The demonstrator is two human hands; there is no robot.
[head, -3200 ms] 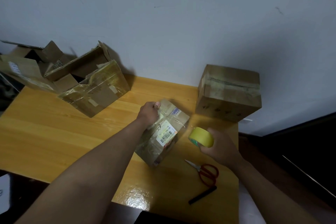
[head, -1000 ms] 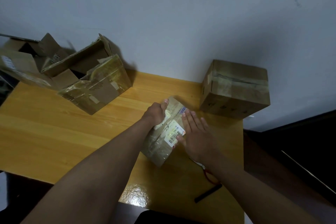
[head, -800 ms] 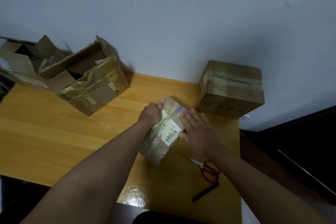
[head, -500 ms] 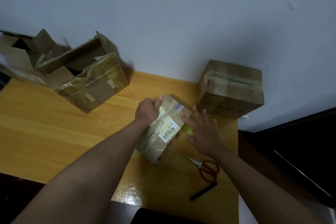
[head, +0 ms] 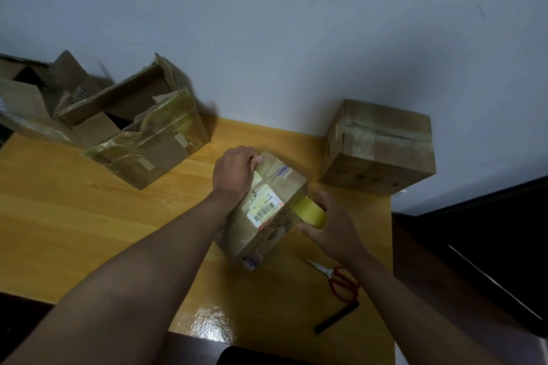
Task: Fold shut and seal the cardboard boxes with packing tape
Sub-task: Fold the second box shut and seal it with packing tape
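- The small cardboard box [head: 264,207], flaps already folded down and carrying a barcode label [head: 263,207], sat tilted near the middle of the wooden worktop [head: 74,216].
- The left hand [head: 235,170] had its grip curled over the box's far top edge, pinning it down.
- The right hand [head: 332,225] had its grip closed round the yellow roll of packing tape [head: 311,212], held against the box's right side.
- The step in hand looked like sealing this box; next, the tape would need drawing along the seam and pressing flat, then cutting.
- Red-handled scissors [head: 338,278] and a black marker [head: 336,317] lay just right of the box, within reach.
- A taped box [head: 379,148] stood by the wall; open boxes [head: 127,127] waited at far left.
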